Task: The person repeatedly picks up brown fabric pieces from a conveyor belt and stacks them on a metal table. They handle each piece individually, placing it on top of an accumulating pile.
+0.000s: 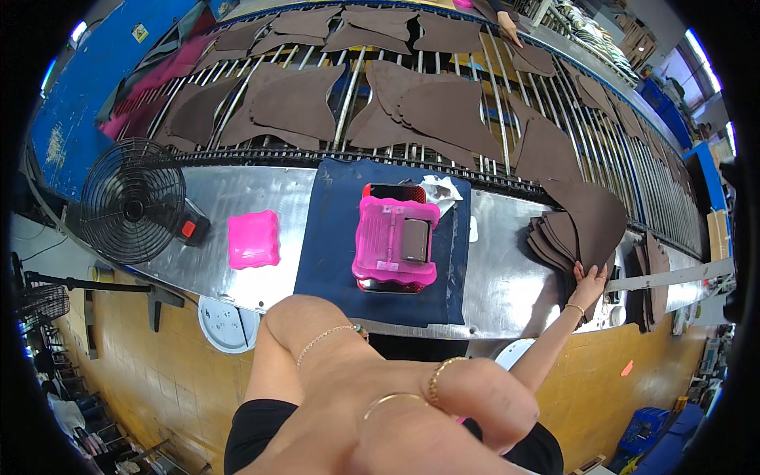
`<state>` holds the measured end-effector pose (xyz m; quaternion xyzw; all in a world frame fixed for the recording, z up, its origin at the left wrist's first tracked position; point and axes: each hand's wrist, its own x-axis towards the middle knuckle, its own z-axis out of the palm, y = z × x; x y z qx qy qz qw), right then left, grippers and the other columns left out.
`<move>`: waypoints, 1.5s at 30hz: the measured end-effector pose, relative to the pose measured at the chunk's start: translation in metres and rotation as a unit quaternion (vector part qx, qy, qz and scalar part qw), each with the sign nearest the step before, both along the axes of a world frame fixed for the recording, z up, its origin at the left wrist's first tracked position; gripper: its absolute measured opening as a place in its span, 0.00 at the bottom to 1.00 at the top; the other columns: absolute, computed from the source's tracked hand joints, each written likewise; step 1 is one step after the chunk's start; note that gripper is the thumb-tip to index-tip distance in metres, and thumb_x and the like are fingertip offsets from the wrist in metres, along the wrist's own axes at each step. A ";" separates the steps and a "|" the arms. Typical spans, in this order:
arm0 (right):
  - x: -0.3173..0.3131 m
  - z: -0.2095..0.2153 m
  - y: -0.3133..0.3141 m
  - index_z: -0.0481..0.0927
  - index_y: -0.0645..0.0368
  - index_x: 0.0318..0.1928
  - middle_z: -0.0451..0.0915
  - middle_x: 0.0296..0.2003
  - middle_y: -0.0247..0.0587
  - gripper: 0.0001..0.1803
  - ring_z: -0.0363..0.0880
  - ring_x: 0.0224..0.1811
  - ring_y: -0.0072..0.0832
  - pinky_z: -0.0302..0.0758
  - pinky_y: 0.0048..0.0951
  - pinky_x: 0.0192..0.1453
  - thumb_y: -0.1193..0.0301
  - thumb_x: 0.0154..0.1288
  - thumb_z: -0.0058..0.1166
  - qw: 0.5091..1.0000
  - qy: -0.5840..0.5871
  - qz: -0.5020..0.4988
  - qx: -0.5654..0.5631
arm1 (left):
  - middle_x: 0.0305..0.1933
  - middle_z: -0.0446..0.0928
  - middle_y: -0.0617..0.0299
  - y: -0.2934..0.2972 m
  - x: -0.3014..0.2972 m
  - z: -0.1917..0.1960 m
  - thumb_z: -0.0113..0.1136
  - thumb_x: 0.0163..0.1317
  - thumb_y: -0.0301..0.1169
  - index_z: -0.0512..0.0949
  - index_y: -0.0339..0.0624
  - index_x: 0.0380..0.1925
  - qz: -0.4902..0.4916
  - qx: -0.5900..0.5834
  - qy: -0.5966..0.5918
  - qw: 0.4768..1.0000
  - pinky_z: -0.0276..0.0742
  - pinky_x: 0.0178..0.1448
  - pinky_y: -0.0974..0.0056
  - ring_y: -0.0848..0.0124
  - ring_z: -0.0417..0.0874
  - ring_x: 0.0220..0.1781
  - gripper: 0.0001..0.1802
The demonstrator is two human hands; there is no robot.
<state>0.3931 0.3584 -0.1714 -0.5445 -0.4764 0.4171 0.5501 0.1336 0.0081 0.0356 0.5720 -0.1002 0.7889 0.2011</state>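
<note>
At the table's right end my right hand (587,286) grips the lower end of a curved dark brown sheet piece (595,218), its fingers bent over the edge. Beneath and beside it lies a fanned stack of similar brown pieces (548,245). My left hand (412,416) is raised very near the camera, large and partly cut off, with gold rings on its fingers; what its fingertips do is hidden. Ahead of it a pink wavy-edged device (372,237) with a grey-brown insert rests over a red and black object (393,192) on a dark blue mat (324,237).
A pink wavy-edged block (253,239) and a black fan (133,202) stand on the left of the metal table (499,277). Behind, a rod rack (340,119) carries several brown pieces. Another person's hand (508,28) touches a piece at the back. A pale bar (673,274) juts in from the right.
</note>
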 end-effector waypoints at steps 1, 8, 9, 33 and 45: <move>0.001 0.000 -0.001 0.62 0.62 0.63 0.74 0.46 0.50 0.20 0.84 0.31 0.35 0.82 0.23 0.30 0.77 0.73 0.37 1.000 0.001 0.002 0.003 | 0.55 0.69 0.51 0.000 0.001 0.001 0.44 0.67 0.55 0.58 0.42 0.68 0.000 0.001 0.004 1.000 0.70 0.52 0.62 0.65 0.73 0.51 0.37; 0.000 0.006 -0.015 0.63 0.58 0.65 0.75 0.48 0.44 0.21 0.81 0.31 0.29 0.82 0.21 0.33 0.75 0.73 0.39 0.993 0.113 -0.014 0.035 | 0.56 0.68 0.50 -0.005 -0.006 0.005 0.44 0.67 0.55 0.58 0.42 0.68 0.027 -0.015 0.016 0.999 0.69 0.53 0.63 0.65 0.73 0.51 0.37; -0.001 0.009 -0.019 0.63 0.58 0.65 0.75 0.48 0.44 0.21 0.81 0.31 0.29 0.82 0.21 0.32 0.75 0.73 0.40 0.992 0.118 -0.010 0.044 | 0.56 0.68 0.50 -0.006 -0.007 0.005 0.44 0.67 0.55 0.58 0.41 0.68 0.031 -0.017 0.017 0.999 0.69 0.53 0.63 0.65 0.73 0.51 0.37; -0.165 0.128 -0.150 0.61 0.55 0.66 0.79 0.32 0.42 0.22 0.81 0.23 0.29 0.79 0.26 0.26 0.71 0.74 0.41 0.827 0.290 0.481 0.007 | 0.35 0.77 0.61 -0.006 -0.150 -0.044 0.59 0.62 0.30 0.72 0.36 0.50 0.296 -0.653 0.041 0.696 0.70 0.32 0.75 0.77 0.75 0.29 0.18; -0.213 0.120 -0.172 0.80 0.61 0.37 0.81 0.27 0.40 0.09 0.80 0.30 0.30 0.75 0.26 0.38 0.73 0.56 0.65 0.834 -0.120 0.484 0.238 | 0.23 0.74 0.66 -0.070 -0.184 -0.020 0.61 0.63 0.28 0.78 0.35 0.36 0.568 -0.551 0.087 0.605 0.67 0.30 0.75 0.80 0.75 0.25 0.07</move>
